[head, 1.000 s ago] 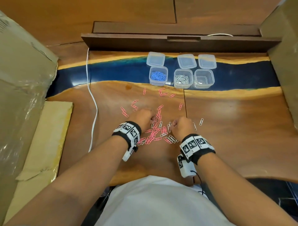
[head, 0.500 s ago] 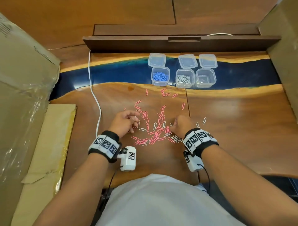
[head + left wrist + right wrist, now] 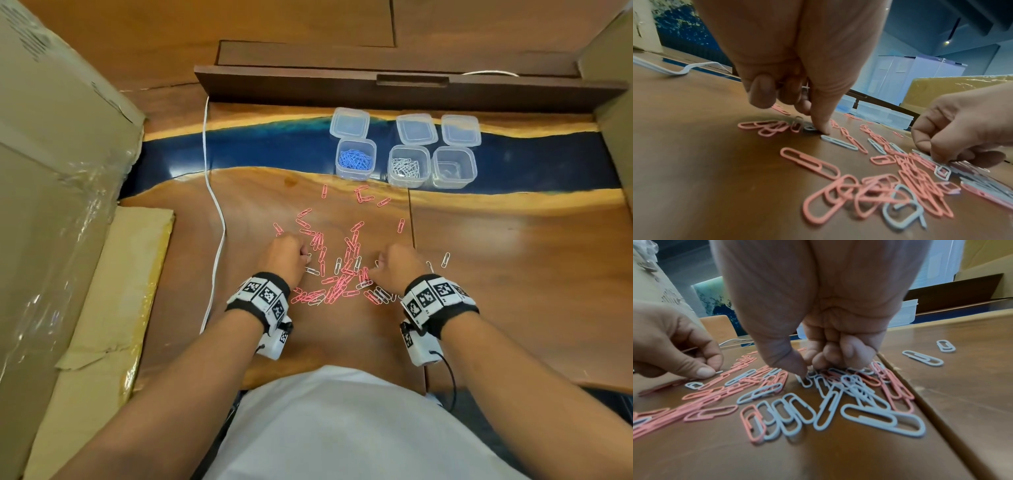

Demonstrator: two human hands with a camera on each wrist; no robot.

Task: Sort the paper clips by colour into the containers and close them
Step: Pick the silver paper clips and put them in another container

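Pink clips (image 3: 337, 270) lie scattered across the wooden table (image 3: 513, 260), pointing every which way: the far strays mostly run near-to-far, while the ones in the near heap lean on a slant and overlap. White clips (image 3: 380, 294) are mixed in, bunched side by side at the near right of the heap, and one loner (image 3: 445, 259) sits off to the right, long axis near-to-far.

Both hands are down in the pile. The left hand (image 3: 286, 257) is at the heap's left edge, fingers curled under, thumb tip pressed to the table beside a white clip (image 3: 809, 128); something white and thin shows between its curled fingers, but I cannot tell what it is. The right hand (image 3: 400, 265) is on the right side, fingers bunched tight, thumb and forefinger tips meeting on a white clip (image 3: 805, 381) in the cluster. Pink clips spread between the two hands and beyond them, further away.

At the far side, on the blue strip, three clear tubs stand in a row, all uncovered. The left tub (image 3: 356, 158) holds blue clips, the middle tub (image 3: 408, 165) holds white ones, and the right tub (image 3: 454, 167) shows no clips that I can make out. Three lids (image 3: 416, 128) lie flat just behind them, one behind each.
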